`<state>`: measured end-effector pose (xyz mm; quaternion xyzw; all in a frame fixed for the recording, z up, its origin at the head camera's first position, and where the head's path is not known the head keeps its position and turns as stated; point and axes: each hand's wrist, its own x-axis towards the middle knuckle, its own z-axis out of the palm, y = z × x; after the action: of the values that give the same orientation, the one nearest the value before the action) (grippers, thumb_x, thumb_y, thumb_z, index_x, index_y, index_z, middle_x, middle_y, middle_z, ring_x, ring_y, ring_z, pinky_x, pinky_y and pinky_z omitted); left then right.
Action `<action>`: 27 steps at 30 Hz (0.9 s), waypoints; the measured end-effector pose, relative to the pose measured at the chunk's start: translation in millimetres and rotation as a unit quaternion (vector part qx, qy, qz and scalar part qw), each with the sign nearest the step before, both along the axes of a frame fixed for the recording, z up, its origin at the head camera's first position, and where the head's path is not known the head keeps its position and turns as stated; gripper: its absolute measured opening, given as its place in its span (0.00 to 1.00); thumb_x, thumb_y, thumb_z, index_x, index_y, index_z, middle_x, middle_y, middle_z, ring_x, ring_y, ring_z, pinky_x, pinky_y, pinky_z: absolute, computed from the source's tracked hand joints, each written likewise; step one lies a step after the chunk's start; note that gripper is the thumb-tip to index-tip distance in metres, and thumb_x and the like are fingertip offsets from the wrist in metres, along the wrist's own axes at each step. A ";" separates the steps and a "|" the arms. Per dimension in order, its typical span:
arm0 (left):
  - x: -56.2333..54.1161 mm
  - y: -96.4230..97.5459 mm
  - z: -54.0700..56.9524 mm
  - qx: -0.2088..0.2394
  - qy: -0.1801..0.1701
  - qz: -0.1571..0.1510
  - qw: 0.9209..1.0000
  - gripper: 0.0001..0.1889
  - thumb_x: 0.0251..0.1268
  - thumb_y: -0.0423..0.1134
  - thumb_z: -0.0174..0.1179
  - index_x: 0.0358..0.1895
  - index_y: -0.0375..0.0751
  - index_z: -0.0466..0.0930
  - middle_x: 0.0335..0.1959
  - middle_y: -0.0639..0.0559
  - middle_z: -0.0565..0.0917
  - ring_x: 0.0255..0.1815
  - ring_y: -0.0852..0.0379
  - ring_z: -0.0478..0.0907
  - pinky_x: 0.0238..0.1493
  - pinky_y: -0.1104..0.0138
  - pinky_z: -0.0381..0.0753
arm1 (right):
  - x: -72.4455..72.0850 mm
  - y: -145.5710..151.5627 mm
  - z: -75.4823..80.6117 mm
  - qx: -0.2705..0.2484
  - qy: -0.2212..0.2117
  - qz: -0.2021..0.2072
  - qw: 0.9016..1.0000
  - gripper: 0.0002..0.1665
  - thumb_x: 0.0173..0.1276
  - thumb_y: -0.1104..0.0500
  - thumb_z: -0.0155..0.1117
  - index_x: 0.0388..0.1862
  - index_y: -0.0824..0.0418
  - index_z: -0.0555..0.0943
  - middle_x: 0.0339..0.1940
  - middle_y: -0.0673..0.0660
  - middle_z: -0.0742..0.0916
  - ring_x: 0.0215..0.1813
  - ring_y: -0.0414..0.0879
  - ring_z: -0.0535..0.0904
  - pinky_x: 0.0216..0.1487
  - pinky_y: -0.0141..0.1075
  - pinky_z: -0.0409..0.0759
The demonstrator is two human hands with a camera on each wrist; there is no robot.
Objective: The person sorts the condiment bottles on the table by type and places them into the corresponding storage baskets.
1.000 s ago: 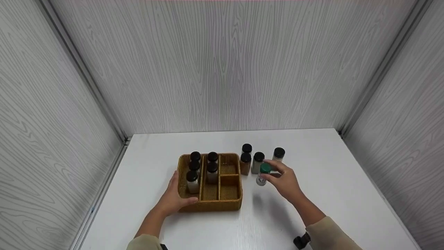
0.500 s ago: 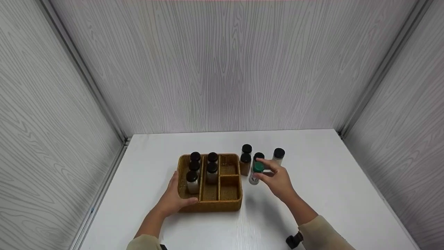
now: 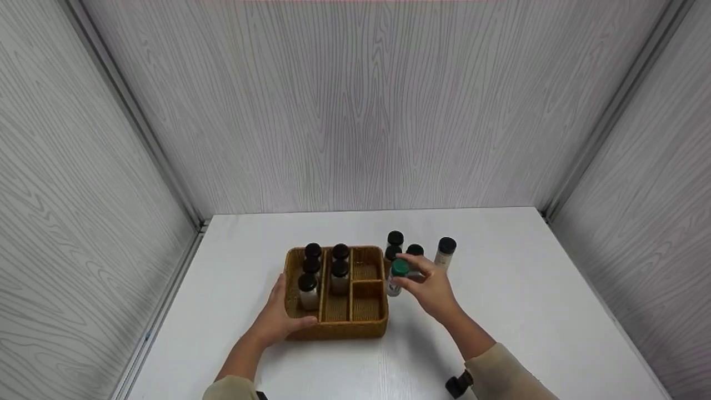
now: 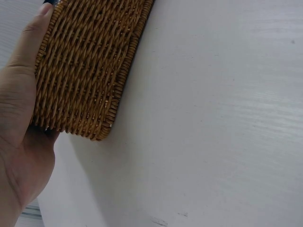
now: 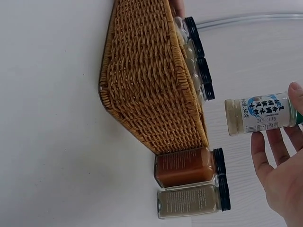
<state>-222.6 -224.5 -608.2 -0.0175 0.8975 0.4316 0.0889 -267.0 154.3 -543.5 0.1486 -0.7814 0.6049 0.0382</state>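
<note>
My right hand [image 3: 436, 289] pinches a clear spice jar [image 5: 265, 113] by its green cap [image 3: 399, 268], thumb on one side and fingers on the other. The jar has a white and blue label with pale contents at its bottom, and is held up beside the basket's right rim. At the left front corner of the wicker basket [image 3: 344, 331], my left hand [image 3: 276, 321] grips the wall, thumb along the front rim. Three black-capped jars [image 3: 308, 291] stand in the basket's left compartment and two more jars [image 3: 339, 278] in the middle one. Two small compartments form its right column.
Right of the basket stand black-capped jars on the white table [image 3: 500, 311], among them an orange-brown jar [image 5: 184, 168] and a grey-beige jar [image 5: 189, 201]. A pale jar [image 3: 445, 254] stands farther right. Wood-grain panels [image 3: 355, 111] enclose the back and sides.
My right hand has moved left with the green-capped jar, from near the pale jar to the basket's right rim. The left hand and the basket have stayed in place.
</note>
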 end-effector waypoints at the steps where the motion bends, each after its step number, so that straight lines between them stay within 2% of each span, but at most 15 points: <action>1: 0.1 -0.1 0.2 0.000 0.000 0.000 1.000 0.79 0.52 0.67 0.82 0.91 0.48 0.25 0.93 0.39 0.33 0.93 0.31 0.39 0.88 0.35 0.54 | 0.1 -1.6 -0.5 -0.001 -0.001 0.001 1.000 0.31 0.67 0.66 0.80 0.68 0.50 0.87 0.63 0.58 0.87 0.63 0.51 0.88 0.61 0.32 0.88; 7: 0.7 0.3 1.5 0.001 -0.001 0.000 1.000 0.79 0.53 0.67 0.82 0.91 0.49 0.25 0.93 0.40 0.32 0.93 0.32 0.39 0.88 0.35 0.55 | 1.7 -11.4 -4.4 -0.003 -0.002 0.008 1.000 0.32 0.67 0.64 0.80 0.70 0.53 0.85 0.60 0.59 0.88 0.59 0.50 0.89 0.59 0.32 0.89; 16: 1.7 1.9 2.2 0.001 -0.006 0.003 1.000 0.79 0.53 0.67 0.82 0.91 0.50 0.25 0.93 0.41 0.32 0.92 0.30 0.41 0.87 0.35 0.57 | 0.6 -23.2 -15.5 0.008 -0.009 0.027 1.000 0.31 0.68 0.64 0.80 0.70 0.53 0.85 0.61 0.61 0.88 0.62 0.54 0.88 0.58 0.33 0.89; 20: 1.6 2.0 2.6 -0.002 -0.006 0.003 1.000 0.79 0.52 0.67 0.81 0.91 0.50 0.25 0.93 0.40 0.32 0.92 0.30 0.41 0.87 0.35 0.57 | -0.8 -27.6 -20.5 0.008 -0.010 0.030 0.999 0.30 0.68 0.65 0.80 0.69 0.56 0.85 0.63 0.63 0.88 0.62 0.56 0.88 0.58 0.33 0.89; 27: 1.2 1.8 2.8 -0.003 -0.007 0.003 1.000 0.79 0.52 0.68 0.81 0.91 0.50 0.25 0.93 0.40 0.33 0.92 0.30 0.42 0.87 0.35 0.57 | 0.5 -35.4 -26.3 0.021 0.004 0.039 0.999 0.28 0.68 0.65 0.79 0.67 0.59 0.85 0.60 0.64 0.88 0.61 0.59 0.88 0.59 0.39 0.91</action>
<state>-221.4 -222.7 -605.4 -0.0234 0.8981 0.4291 0.0936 -266.4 118.9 -569.8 0.1820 -0.7876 0.5885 0.0145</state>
